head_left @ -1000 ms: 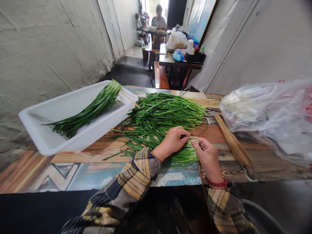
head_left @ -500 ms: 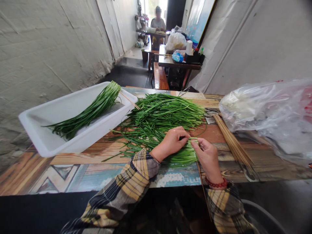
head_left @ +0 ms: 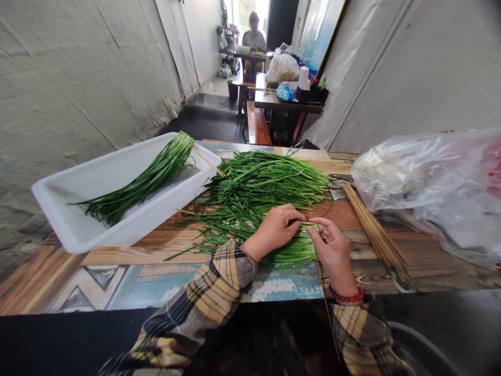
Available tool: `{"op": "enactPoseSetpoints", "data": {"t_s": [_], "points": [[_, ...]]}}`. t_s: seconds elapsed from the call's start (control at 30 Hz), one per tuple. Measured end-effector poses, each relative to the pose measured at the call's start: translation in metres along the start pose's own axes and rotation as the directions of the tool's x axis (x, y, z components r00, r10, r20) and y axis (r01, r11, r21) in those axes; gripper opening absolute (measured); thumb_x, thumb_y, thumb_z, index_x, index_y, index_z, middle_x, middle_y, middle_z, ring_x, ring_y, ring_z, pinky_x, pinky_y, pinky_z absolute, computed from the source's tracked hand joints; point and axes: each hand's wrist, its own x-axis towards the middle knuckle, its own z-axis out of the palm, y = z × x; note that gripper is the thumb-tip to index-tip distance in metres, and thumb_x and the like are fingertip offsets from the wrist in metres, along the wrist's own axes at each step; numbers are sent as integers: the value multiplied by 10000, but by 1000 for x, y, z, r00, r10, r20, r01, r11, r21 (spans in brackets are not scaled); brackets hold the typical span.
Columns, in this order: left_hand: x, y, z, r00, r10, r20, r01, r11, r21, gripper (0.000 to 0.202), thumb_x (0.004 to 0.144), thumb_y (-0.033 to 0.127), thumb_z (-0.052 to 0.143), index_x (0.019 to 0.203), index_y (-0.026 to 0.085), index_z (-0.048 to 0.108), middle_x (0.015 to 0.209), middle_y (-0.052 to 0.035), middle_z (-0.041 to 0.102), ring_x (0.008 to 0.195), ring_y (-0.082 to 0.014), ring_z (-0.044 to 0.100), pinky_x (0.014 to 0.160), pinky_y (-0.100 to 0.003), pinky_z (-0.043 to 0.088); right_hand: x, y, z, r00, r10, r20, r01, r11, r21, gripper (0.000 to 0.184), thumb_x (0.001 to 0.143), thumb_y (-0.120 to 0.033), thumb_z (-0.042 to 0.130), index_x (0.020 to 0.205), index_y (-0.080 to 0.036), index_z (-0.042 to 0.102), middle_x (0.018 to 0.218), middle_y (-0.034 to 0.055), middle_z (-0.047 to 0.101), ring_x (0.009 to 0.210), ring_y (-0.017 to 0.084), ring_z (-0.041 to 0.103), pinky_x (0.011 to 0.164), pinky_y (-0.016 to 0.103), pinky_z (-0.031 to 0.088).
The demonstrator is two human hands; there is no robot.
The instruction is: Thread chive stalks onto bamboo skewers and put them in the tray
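Note:
My left hand (head_left: 276,232) pinches a few stalks of garlic chives near their pale ends, above a small spread of garlic chives (head_left: 293,252) on the table. Facing it, my right hand (head_left: 332,249) closes its thumb and fingers at the tips of those same stalks. A thin bamboo skewer (head_left: 327,308) comes out from under the chive ends and reaches over the table's front edge. Just behind my hands lies a larger heap of garlic chives (head_left: 270,177).
At left, a white plastic tub (head_left: 129,237) holds a bunch of chives (head_left: 152,180). Bamboo skewers (head_left: 371,230) lie in a bundle on the right, beside a clear plastic bag (head_left: 430,183). A person (head_left: 253,39) sits at a farther table (head_left: 287,104).
My right fingers have shifted slightly at the chive tips, with the index finger lifted a little. My left hand stays nearly in place.

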Motion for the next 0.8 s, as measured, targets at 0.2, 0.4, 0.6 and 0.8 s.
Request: {"op": "enactPoseSetpoints", "data": {"t_s": [0.2, 0.4, 0.6, 0.8], "points": [[0, 0, -1, 1000, 14, 12, -14, 999, 39, 175, 802, 115, 538, 810, 173, 703, 785, -31, 648, 763, -141, 584, 694, -239, 440, 1, 6, 0, 1000, -13, -10, 13, 999, -32, 287, 808, -414, 624, 1004, -206, 609, 897, 52, 685, 783, 184, 635, 707, 312, 494], [-1, -1, 2, 996, 67, 58, -70, 996, 56, 216, 790, 85, 495, 808, 174, 690, 778, -26, 636, 757, -143, 573, 729, -252, 434, 0, 7, 0, 998, -43, -43, 37, 992, -121, 277, 803, -443, 622, 932, -199, 614, 811, 36, 657, 710, 172, 601, 657, 294, 472], [-2, 1, -1, 996, 15, 91, -12, 999, -34, 172, 803, 108, 500, 847, 150, 661, 816, -29, 662, 770, -137, 592, 734, -234, 441, 1, -2, -3, 995, -95, -28, 89, 982, -168, 242, 861, -433, 550, 896, -201, 611, 788, 27, 650, 699, 168, 595, 644, 279, 453], [1, 0, -3, 976, -44, 214, 49, 999, -19, 216, 876, 282, 504, 941, 170, 677, 881, -29, 698, 789, -145, 603, 741, -238, 438, 3, -19, -2, 986, -165, -11, 162, 977, -140, 293, 945, -383, 392, 913, -202, 620, 853, 34, 674, 770, 175, 611, 699, 275, 452]]}}
